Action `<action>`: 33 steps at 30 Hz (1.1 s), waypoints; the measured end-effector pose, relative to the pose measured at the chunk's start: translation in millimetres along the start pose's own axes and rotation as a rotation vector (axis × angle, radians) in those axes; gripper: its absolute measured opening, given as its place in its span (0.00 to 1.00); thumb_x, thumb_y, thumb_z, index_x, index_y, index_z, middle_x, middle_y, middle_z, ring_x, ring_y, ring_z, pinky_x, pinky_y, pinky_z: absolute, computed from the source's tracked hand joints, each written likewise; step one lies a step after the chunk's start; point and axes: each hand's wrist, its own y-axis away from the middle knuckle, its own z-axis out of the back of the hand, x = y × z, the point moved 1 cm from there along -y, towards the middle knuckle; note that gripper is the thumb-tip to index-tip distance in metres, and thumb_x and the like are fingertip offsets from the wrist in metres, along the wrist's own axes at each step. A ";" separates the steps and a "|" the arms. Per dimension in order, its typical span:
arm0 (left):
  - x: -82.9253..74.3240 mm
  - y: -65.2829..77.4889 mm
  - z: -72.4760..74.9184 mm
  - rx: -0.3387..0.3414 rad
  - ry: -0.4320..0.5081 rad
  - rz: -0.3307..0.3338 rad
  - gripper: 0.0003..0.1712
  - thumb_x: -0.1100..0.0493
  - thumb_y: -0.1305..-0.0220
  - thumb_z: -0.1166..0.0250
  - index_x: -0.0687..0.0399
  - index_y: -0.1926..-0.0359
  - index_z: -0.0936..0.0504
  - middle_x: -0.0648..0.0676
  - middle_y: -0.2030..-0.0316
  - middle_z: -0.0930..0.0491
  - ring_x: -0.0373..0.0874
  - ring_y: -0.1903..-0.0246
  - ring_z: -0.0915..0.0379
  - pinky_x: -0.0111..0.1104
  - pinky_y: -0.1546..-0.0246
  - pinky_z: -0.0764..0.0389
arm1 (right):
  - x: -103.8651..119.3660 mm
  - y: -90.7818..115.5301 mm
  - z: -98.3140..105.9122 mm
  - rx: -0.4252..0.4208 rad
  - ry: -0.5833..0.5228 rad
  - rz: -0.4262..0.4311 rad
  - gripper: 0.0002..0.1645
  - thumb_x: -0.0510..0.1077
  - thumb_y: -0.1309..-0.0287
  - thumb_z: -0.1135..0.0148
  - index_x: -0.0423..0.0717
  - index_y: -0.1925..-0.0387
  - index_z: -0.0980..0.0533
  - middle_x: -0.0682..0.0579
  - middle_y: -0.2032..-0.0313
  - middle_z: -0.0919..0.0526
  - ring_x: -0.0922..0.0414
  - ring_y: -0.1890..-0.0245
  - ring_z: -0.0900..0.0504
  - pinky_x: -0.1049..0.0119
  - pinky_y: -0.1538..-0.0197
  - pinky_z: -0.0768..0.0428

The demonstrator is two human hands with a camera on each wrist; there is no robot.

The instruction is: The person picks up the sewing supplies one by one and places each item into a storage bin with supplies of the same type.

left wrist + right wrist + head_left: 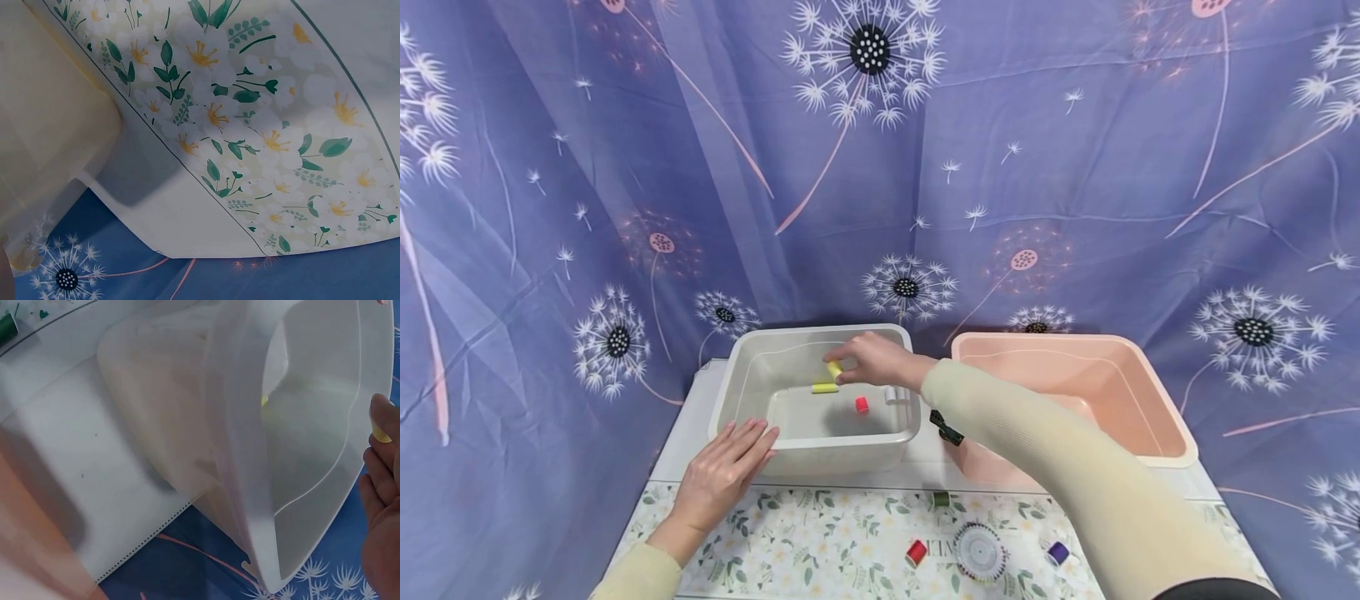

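My right hand (880, 360) reaches into the grey basin (842, 442) and pinches a yellow thread spool (835, 371) between thumb and fingers. In the right wrist view the same spool (380, 434) shows partly behind the thumb. Below it, on the basin floor, lie another yellow spool (824, 388), a red spool (862, 405) and white spools (892, 395) by the right wall. At the basin's front left corner, my left hand (724, 468) rests with its fingers extended over the rim. The left wrist view shows mostly the basin's outer wall (56, 119) and the tabletop.
A pink basin (1150, 400) stands to the right, with a dark green bow-like item (946, 427) at its left side. On the floral mat (805, 542) in front lie a green spool (941, 499), a red spool (916, 552), a purple spool (1057, 553) and a round pin wheel (981, 552).
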 end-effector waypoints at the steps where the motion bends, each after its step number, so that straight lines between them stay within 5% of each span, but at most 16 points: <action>1: 0.1 -0.1 -0.1 -0.004 0.000 0.000 0.26 0.46 0.13 0.51 0.54 0.44 0.09 0.59 0.51 0.09 0.55 0.54 0.09 0.54 0.50 0.10 | -0.4 -1.8 -0.7 0.005 -0.001 -0.005 0.25 0.44 0.34 0.24 0.43 0.38 0.15 0.48 0.42 0.11 0.50 0.42 0.12 0.58 0.34 0.15; 18: 0.1 -0.2 0.1 -0.003 0.013 0.005 0.26 0.46 0.13 0.51 0.54 0.44 0.09 0.59 0.51 0.09 0.55 0.54 0.09 0.55 0.52 0.10 | -10.5 -17.3 -11.5 0.080 -0.016 -0.114 0.28 0.43 0.34 0.25 0.44 0.34 0.18 0.48 0.35 0.15 0.49 0.33 0.18 0.58 0.26 0.22; 33: -0.4 0.4 -1.1 -0.033 0.024 0.008 0.25 0.46 0.14 0.49 0.54 0.44 0.09 0.59 0.51 0.09 0.56 0.55 0.09 0.54 0.48 0.11 | -13.5 -8.8 -8.4 0.066 -0.003 -0.140 0.31 0.47 0.34 0.24 0.47 0.31 0.20 0.48 0.34 0.16 0.49 0.35 0.17 0.57 0.28 0.20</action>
